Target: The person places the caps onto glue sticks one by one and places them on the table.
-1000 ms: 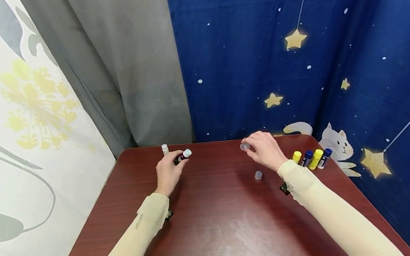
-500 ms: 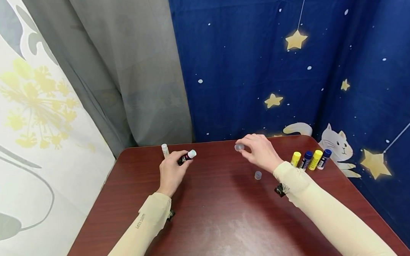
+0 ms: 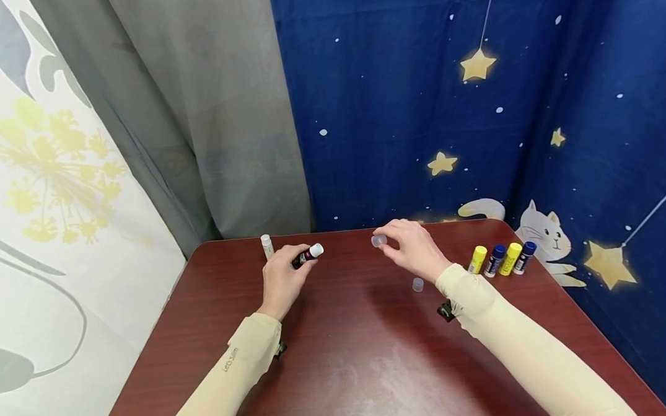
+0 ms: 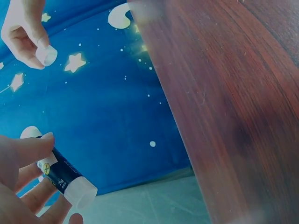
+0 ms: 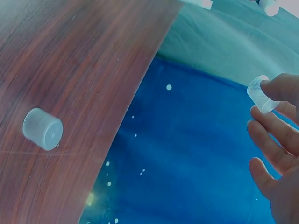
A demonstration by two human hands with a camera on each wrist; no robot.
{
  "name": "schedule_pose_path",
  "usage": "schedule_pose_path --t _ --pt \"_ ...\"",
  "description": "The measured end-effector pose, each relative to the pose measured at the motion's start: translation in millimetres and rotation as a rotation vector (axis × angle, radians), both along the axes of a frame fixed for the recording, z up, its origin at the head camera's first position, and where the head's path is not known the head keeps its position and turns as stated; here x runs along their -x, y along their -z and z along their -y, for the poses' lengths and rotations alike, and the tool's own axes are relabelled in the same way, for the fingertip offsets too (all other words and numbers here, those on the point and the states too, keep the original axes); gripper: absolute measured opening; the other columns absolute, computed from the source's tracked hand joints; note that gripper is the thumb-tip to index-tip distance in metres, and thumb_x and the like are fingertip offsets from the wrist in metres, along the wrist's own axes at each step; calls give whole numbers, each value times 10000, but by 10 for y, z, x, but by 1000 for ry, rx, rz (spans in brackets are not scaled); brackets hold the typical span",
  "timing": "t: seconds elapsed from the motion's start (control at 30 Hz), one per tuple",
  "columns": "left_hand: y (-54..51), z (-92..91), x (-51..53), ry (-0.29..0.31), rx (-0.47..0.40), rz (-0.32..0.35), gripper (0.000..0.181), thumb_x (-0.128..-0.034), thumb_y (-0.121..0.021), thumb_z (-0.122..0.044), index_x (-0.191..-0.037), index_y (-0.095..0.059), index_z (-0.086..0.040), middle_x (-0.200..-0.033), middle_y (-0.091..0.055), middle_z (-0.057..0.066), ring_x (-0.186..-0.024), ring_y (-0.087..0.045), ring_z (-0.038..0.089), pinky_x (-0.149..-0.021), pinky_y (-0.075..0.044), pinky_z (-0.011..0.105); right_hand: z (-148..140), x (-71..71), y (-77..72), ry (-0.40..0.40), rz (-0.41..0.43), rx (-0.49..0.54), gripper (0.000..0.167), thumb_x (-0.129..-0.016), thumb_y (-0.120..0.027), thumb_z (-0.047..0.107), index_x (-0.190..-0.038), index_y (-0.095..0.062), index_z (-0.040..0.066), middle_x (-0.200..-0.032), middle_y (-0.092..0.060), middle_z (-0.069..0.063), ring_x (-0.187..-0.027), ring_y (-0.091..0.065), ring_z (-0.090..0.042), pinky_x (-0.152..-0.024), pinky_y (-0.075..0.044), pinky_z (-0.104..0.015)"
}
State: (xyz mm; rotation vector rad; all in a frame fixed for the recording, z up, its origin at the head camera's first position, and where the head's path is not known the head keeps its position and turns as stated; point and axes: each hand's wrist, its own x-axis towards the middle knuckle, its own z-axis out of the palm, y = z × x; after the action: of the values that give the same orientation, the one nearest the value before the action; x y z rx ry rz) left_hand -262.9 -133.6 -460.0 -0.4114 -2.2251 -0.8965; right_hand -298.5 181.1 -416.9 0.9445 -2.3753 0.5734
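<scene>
My left hand point(image 3: 282, 280) holds a dark glue stick point(image 4: 63, 171) tilted above the table, its white tip pointing right in the head view. In the left wrist view, thumb and fingers lie on both sides of the dark barrel, with whitish parts at each end. Across from it, my right hand point(image 3: 415, 249) pinches a small translucent cap point(image 5: 262, 94) between thumb and fingers, apart from the stick. A second translucent cap point(image 3: 417, 285) rests on the table below that hand. Behind the left hand stands a white glue stick point(image 3: 267, 245), its lower part hidden.
Several glue sticks stand in a row at the table's right side, such as a yellow one point(image 3: 511, 259) and a dark blue one point(image 3: 525, 258). The brown table point(image 3: 339, 356) ends at a back edge before grey and blue curtains point(image 3: 373, 107).
My right hand has moved left with the cap, closer to the glue stick. The left hand has shifted slightly right with its glue stick. The cap on the table stays put.
</scene>
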Motion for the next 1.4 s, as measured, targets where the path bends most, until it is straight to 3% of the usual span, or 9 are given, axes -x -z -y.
schedule_pose_path --t 0.6,1.4 --pt "1 -133 -28 28 21 -28 336 -796 -880 -205 -1111 -767 -179 -977 -703 -31 -899 -647 157 -777 -522 411 303 -63 -18 -67 -18 46 261 -888 -772 170 -1147 -742 190 -1037 -700 59 -931 -631 -142 -803 -528 -379" --pt "1 -294 -51 47 102 -51 336 -784 -889 -184 -1098 -775 -143 -968 -710 1 -878 -651 194 -809 -487 448 493 -131 20 -100 5 63 281 -887 -792 222 -1163 -743 198 -1065 -718 61 -1005 -653 -145 -879 -521 -386"
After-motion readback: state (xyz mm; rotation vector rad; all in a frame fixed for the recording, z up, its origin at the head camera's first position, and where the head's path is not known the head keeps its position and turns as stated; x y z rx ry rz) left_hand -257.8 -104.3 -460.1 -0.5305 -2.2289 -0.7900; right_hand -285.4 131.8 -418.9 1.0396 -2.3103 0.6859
